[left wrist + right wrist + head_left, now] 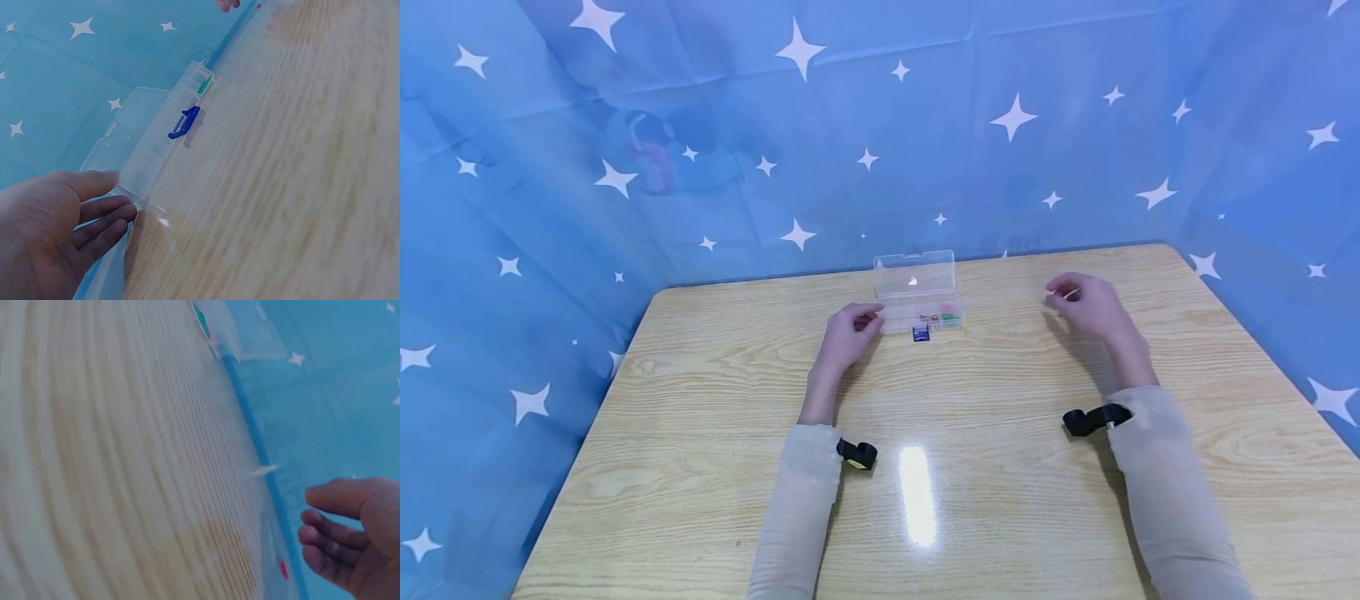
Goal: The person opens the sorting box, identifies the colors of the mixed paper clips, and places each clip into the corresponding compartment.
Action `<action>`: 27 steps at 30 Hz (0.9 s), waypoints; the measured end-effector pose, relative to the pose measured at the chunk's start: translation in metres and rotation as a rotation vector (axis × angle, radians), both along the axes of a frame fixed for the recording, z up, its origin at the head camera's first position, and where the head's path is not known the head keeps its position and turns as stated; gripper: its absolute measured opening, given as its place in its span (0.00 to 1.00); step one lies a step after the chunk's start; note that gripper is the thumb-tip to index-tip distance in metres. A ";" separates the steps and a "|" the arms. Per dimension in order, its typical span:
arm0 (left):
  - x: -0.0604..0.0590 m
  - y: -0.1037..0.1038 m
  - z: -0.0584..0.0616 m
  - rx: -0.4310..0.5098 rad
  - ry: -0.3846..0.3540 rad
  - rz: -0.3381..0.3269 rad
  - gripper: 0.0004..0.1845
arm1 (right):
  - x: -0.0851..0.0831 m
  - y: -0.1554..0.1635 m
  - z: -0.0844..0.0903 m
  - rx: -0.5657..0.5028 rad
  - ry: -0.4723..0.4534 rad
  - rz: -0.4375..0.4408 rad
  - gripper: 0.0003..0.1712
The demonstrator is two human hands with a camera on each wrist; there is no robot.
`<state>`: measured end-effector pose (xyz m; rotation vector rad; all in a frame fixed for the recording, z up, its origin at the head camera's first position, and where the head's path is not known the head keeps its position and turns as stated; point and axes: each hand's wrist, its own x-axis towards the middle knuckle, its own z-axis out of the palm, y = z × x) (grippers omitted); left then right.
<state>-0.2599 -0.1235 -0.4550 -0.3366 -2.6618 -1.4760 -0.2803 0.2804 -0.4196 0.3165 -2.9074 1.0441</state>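
Clear plastic forms the box (917, 293), which sits open on the counter (700, 433) toward its far edge, at 12 o'clock from the person. Its lid stands raised behind the tray. Inside the tray, small red and green pieces lie at the right end; what they are cannot be told. A blue clip (921, 333) lies on the counter just in front of the tray, at 6 o'clock from it; the left wrist view shows the clip (184, 122) close against the front wall of the box (150, 150).

The left hand (850, 329) lies at 9 o'clock from the box, fingers nearly straight and relaxed, with the fingertips (122, 209) at the left end of the tray. It grips nothing.

The right hand (1086, 304) hovers well apart from the box, at 3 o'clock from it. Its fingers (325, 534) are loosely curled. A small pale item shows at the fingertips in the head view; whether it is pinched there cannot be told.

Both forearms wear beige sleeves, each with a black strap near the wrist. A blue backdrop (737, 125) with white stars surrounds the counter.
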 end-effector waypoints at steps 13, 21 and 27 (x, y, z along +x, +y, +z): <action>0.002 0.000 0.001 0.009 0.002 -0.002 0.16 | -0.001 0.033 -0.003 0.046 -0.071 -0.035 0.21; 0.002 0.001 0.001 0.008 0.046 0.002 0.15 | -0.002 0.041 -0.008 0.086 -0.119 -0.027 0.19; 0.002 0.000 0.001 0.019 0.017 -0.007 0.16 | -0.005 0.041 -0.009 0.130 -0.128 -0.038 0.16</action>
